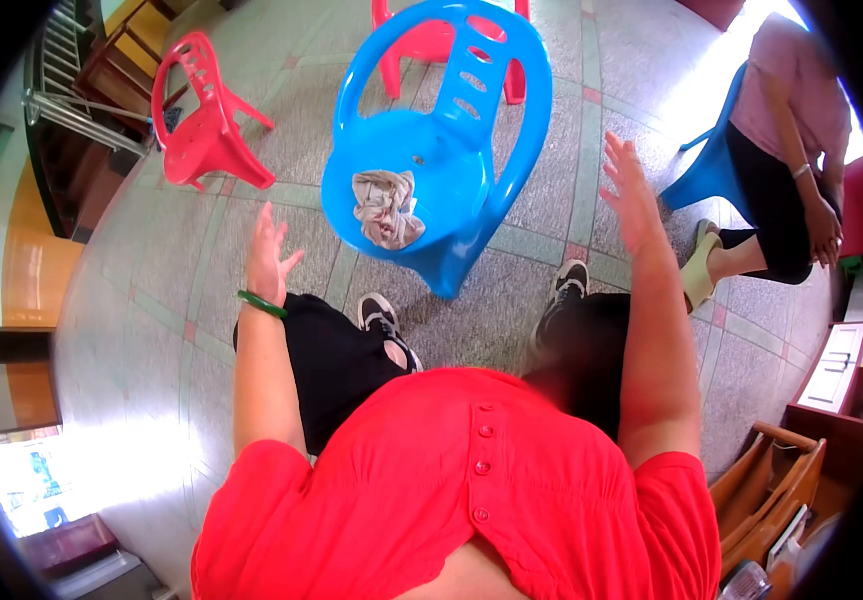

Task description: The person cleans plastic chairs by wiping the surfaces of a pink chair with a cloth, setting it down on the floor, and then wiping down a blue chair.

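Observation:
In front of me stands a blue plastic chair (pixel 456 185) with an oval-slotted back. A crumpled greyish-beige cloth (pixel 386 208) lies on the front part of its seat. My left hand (pixel 269 258), with a green bangle at the wrist, is held in the air left of the chair, fingers apart and nothing in them. On the chair's other side, my right hand (pixel 629 190) is also raised, fingers spread and holding nothing. Neither hand touches the chair or the cloth.
A small red chair (pixel 196 140) stands at the far left, and another red chair (pixel 426 45) is behind the blue one. To the right, a person (pixel 786 130) sits on a blue chair (pixel 716 165). Wooden furniture (pixel 771 480) is at lower right. The floor is tiled.

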Motion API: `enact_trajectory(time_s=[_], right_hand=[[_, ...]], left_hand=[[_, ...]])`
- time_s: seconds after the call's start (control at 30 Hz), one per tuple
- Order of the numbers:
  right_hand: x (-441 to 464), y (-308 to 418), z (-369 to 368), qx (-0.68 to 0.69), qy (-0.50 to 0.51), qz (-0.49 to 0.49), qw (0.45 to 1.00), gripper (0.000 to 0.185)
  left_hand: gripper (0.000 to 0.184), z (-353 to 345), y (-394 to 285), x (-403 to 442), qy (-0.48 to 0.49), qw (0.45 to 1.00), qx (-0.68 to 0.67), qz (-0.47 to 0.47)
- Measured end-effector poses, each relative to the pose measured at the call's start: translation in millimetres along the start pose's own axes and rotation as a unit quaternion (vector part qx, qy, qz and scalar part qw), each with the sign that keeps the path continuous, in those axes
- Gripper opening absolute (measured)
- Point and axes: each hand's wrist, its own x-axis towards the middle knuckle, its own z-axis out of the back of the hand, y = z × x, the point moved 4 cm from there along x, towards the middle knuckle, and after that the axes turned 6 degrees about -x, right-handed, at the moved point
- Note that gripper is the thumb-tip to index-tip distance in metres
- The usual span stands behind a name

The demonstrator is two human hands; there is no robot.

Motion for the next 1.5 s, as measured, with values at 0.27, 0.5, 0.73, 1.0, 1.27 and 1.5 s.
enact_trajectory(time_s=[0.27,0.5,0.73,1.0,1.27,1.5], right_hand=[[-0.3,-5.0,1.5,0.054,-0.007,-0.015,0.998,0.083],[5.3,4.5,-3.1,0.091,0.018,-0.018,0.995,0.075],[13.9,-4.5,0.8,0.044,-0.01,-0.022,0.999,0.076],[15.1,-2.9,-5.8,0.009,-0.003,-0.003,1.0,0.078],[30.1,-22.0,-13.8,-0.062,-0.018,-0.029,0.998,0.075],[11.1,-9.5,-32.4,-0.123,-0.03,0.056,0.99,0.057]], left_hand=[[0.082,6.4,11.4,13.2,0.03,0.999,-0.013,-0.006],[0.082,-2.2,-4.8,11.6,-0.011,0.997,-0.028,-0.069],[0.081,-12.8,-12.2,13.0,-0.016,0.994,0.067,-0.084],[0.065,1.3,9.8,31.2,0.015,0.953,0.238,-0.188],[0.062,-28.9,-70.6,68.2,0.136,0.774,0.504,-0.359],[0.074,-69.9,-107.5,103.7,0.078,0.703,0.635,-0.311]])
